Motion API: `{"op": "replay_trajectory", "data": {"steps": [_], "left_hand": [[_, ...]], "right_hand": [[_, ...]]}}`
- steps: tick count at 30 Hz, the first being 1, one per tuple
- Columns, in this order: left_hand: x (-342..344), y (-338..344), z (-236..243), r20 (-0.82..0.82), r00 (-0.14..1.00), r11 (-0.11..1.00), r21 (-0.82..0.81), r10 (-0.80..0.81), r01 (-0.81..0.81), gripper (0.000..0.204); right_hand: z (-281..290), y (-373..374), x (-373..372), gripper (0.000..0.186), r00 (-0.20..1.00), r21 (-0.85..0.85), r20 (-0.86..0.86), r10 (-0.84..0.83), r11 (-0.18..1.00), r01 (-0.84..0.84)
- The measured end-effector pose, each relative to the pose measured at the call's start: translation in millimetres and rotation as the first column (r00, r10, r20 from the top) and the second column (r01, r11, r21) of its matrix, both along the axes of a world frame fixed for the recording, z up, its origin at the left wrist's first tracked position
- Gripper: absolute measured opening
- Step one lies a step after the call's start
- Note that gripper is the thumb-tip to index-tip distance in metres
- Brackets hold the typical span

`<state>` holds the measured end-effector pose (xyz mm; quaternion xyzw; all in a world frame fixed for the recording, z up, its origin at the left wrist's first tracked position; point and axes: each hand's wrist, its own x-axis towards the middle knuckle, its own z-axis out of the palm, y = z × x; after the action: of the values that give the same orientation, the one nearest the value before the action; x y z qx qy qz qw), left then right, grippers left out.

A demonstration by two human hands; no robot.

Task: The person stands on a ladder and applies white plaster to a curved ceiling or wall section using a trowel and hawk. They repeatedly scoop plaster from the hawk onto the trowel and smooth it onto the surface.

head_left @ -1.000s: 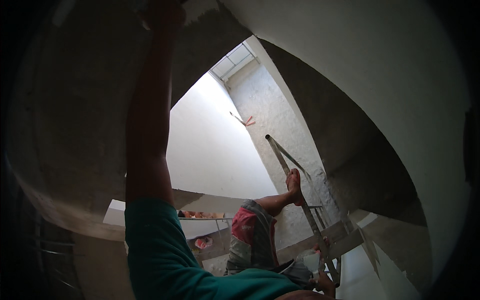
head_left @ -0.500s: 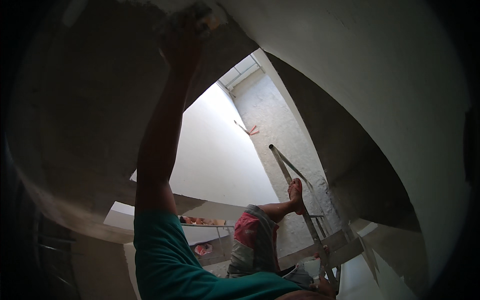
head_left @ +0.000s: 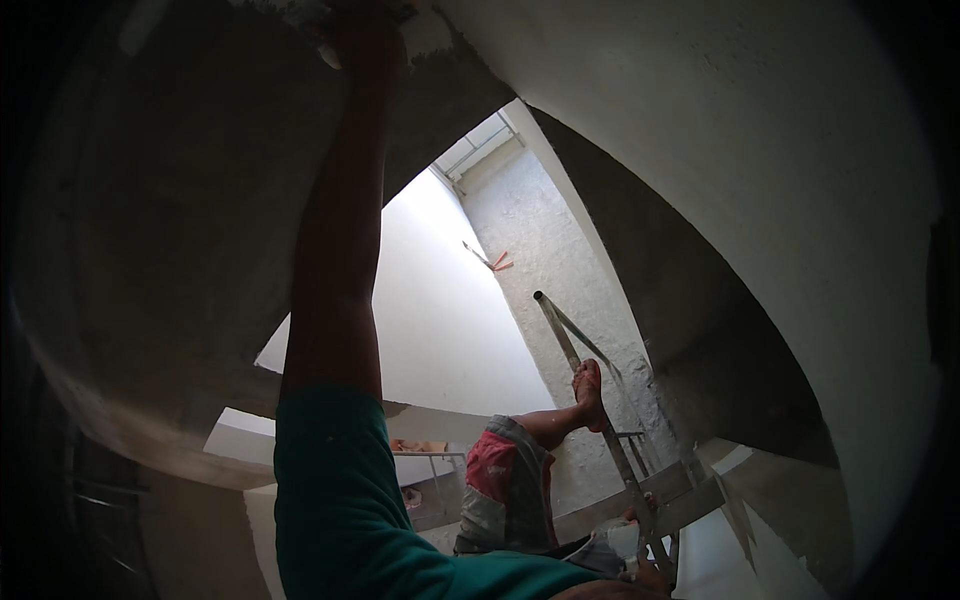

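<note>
My left hand (head_left: pixel 362 38) is raised overhead at the top edge, against the dark, smeared underside of a concrete slab (head_left: pixel 190 190). Its fingers look closed, and only a dark edge of what they hold shows beside them. The left arm is nearly straight, in a short teal sleeve. Low at the right, my right hand (head_left: pixel 650 577) is small and partly cut off by the lower edge. It seems closed at the rim of a pale, whitish-grey thing (head_left: pixel 618 543), which may be a plate or container; its kind is unclear.
My bare foot (head_left: pixel 590 385) rests against a metal pipe frame (head_left: pixel 625 465), knee bent in grey-and-red shorts (head_left: pixel 508 480). A white wall (head_left: pixel 440 290) and a rough grey wall (head_left: pixel 545 235) stand beyond. Sloping white surface (head_left: pixel 740 120) at upper right. A metal-framed bench (head_left: pixel 430 455) sits farther off.
My left arm has straightened and reached farther up, so the hand now meets the top edge and its tool is mostly out of view. The right hand stays about where it was.
</note>
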<state>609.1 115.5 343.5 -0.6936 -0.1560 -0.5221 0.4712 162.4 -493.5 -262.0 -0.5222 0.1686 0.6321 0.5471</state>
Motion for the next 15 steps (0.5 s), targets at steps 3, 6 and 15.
{"op": "replay_trajectory", "data": {"steps": [3,6,15], "left_hand": [[-27.7,28.9,-42.3,-0.119,0.989,0.989,0.131,0.087,-0.071,0.055],[-27.9,-6.8,-68.3,-0.208,0.963,0.983,0.032,-0.17,0.18,0.051],[-47.2,-4.5,80.6,-0.148,0.989,0.998,-0.064,-0.005,-0.004,0.052]], "right_hand": [[16.8,4.2,11.8,0.047,0.993,-0.107,-0.043,0.107,0.988,-0.111],[46.9,11.1,8.1,0.051,0.994,-0.268,-0.091,0.055,0.96,-0.078],[-1.9,-5.9,3.1,0.048,0.999,0.09,-0.021,0.028,0.996,-0.026]]}}
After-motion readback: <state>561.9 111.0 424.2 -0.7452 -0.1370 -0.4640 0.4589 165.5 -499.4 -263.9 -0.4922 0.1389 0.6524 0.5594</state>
